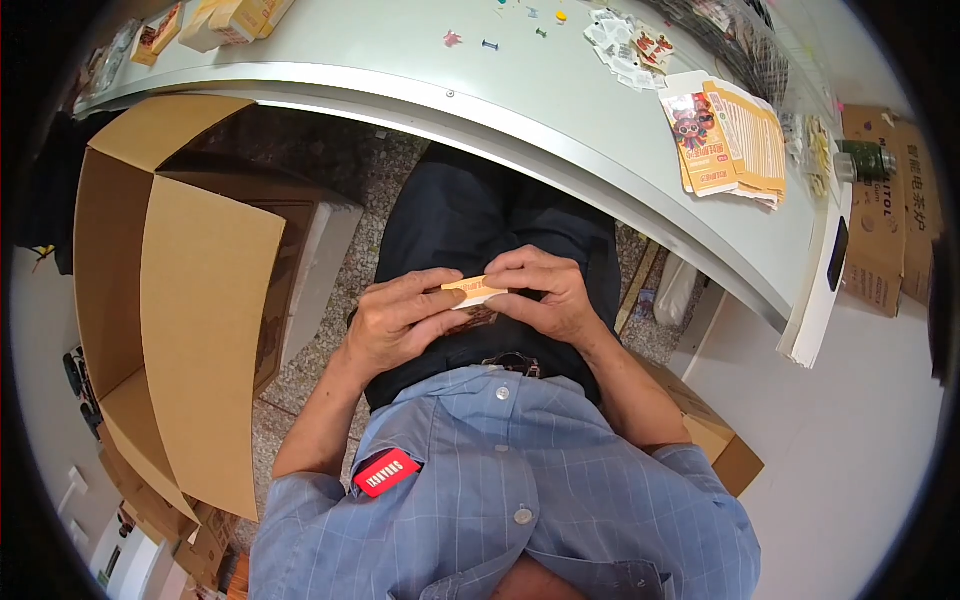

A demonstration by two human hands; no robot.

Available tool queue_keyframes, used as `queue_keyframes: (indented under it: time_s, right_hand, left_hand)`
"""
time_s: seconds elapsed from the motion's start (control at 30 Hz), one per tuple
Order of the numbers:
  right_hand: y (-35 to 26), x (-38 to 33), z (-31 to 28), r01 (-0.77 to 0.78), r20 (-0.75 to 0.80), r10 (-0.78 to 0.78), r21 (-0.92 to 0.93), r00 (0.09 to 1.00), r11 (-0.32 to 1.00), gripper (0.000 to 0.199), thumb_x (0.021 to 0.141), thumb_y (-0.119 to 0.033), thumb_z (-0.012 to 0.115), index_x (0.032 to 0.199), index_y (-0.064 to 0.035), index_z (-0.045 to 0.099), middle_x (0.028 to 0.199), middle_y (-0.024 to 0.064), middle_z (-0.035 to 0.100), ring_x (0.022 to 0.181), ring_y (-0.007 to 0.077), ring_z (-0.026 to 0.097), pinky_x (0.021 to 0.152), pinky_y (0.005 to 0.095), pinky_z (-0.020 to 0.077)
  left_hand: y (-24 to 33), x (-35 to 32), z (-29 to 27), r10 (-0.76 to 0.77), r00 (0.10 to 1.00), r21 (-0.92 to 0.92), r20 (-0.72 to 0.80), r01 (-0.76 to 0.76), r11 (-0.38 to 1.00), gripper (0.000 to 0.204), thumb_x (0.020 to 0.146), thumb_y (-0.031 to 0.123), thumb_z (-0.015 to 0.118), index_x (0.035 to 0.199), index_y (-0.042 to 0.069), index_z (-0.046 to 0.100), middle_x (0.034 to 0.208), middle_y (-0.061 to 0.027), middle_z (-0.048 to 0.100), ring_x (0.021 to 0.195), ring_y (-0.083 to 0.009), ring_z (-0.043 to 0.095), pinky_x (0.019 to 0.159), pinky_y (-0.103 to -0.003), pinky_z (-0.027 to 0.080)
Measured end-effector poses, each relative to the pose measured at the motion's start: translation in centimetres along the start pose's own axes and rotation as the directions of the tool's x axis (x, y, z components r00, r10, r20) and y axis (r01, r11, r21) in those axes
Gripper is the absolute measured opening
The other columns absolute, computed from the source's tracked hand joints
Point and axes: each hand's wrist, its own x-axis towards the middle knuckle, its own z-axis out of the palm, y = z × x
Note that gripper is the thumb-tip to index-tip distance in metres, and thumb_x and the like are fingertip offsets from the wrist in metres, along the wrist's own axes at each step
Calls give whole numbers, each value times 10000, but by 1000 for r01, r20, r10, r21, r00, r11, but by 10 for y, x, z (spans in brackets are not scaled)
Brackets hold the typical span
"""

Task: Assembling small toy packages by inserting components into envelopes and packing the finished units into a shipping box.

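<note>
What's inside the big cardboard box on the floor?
The big cardboard box stands open, flaps up. Only brown inner walls and shadow show; its own front flap hides the bottom, so any contents cannot be seen.

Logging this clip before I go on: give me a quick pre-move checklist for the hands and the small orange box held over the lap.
1. Left hand grips the small orange box: ok.
2. Right hand pinches its other end: ok.
3. Box held over the lap, off the table: ok.
4. Box flaps closed: cannot tell, fingers cover them.
5. Stack of flat cartons on the table: ok.
6. Open cardboard box at the person's left: ok.
</note>
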Motion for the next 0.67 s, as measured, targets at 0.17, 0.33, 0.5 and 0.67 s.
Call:
queue_keyframes:
  time_s: [0.17,0.33,0.5,0.67]
  right_hand:
    - [-8,8,-3,-21,1,21,-23,1000,1000,225,809,1,799,1030,8,756,986,112,728,891,213,687,762,299,548]
    - [-9,11,-9,-133,51,131,39,990,990,147,859,-19,756,1004,2,762,931,92,725,835,191,668,738,286,533]
    - [-9,12,-8,-164,38,162,93,986,982,118,871,-21,742,985,3,766,923,90,724,831,177,663,742,283,529]
    - [-5,8,-6,-162,12,161,115,987,980,127,875,-12,734,997,-1,768,936,91,725,861,185,672,759,292,536]
  left_hand:
    - [4,0,5,-59,996,7,-63,60,998,214,777,10,820,982,-15,762,1039,-175,744,939,-248,731,804,-320,579]
    - [21,11,0,-381,925,-177,15,377,909,147,854,29,768,991,-24,765,1019,-154,749,934,-209,714,827,-301,555]
    - [17,15,-5,-451,887,-230,93,460,857,154,873,43,756,1014,-17,767,1049,-156,743,946,-207,709,842,-300,547]
    - [7,10,-6,-234,966,-61,109,241,969,189,884,61,753,1063,3,768,1110,-159,734,1002,-270,708,865,-318,551]
